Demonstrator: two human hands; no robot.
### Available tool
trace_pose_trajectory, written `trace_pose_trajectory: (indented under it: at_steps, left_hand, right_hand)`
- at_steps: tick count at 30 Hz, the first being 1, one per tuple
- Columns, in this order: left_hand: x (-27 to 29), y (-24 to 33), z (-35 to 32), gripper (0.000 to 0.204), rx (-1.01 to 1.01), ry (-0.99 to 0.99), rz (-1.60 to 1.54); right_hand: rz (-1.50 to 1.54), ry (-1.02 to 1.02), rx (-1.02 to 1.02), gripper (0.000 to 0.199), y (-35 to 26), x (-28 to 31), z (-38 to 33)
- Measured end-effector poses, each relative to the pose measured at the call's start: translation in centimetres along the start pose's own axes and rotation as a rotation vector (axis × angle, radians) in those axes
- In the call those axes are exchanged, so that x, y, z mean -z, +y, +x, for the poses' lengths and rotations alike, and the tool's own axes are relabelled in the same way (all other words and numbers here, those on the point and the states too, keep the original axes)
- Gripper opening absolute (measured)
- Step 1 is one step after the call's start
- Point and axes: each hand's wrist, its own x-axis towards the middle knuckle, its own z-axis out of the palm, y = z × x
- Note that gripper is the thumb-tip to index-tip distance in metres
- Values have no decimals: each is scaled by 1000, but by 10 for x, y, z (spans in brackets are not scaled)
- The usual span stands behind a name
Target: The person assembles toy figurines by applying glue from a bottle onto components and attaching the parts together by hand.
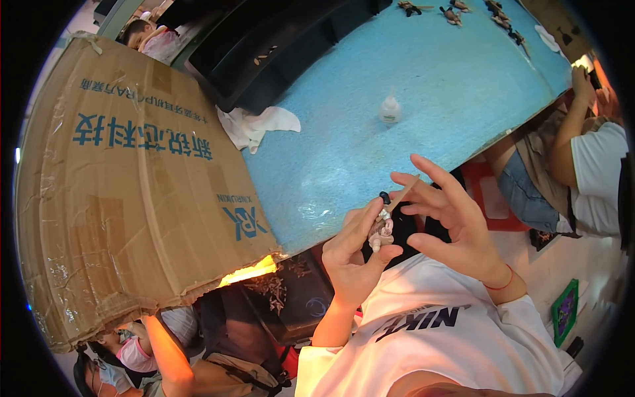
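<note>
Between its thumb and fingers, my left hand [352, 253] pinches a small figurine [381, 233] with a black head and a pale, brownish body. A thin tan strip [404, 192] slants up and right from the figurine's upper part. My right hand [460, 228] is just to the right, fingers spread and thumb apart. Its fingers are close to the strip's tip; whether they touch it I cannot tell. Both hands are in front of my white shirt, at the near edge of the blue tabletop [324, 145].
A big cardboard box [152, 205] stands on the left. Behind it lie a white cloth [264, 126] and a black tray [254, 73]. A small white bottle [390, 110] stands mid-table. Several figurines [452, 16] lie at the far edge. Co-workers sit right [589, 159] and lower left [165, 351].
</note>
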Motion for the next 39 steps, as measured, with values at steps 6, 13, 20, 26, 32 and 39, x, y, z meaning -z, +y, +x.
trace_pose_trajectory:
  at_steps: [6,13,20,26,32,39]
  left_hand:
    - [-3,7,3,59,-193,6,289]
    - [-4,9,6,55,-317,-24,455]
    - [-2,10,6,52,-349,-9,523]
    - [-3,18,3,52,-325,-49,550]
    - [-6,25,6,46,-360,-14,626]
    - [-5,26,7,43,-393,0,689]
  right_hand:
    - [63,-123,-36,74,3,-2,8]
    - [105,-152,-35,65,8,0,11]
    - [153,-152,-41,64,8,-1,13]
    - [249,-159,-81,64,3,-3,11]
    - [312,-157,-57,63,6,-5,12]
    - [388,-191,-47,63,9,-5,12]
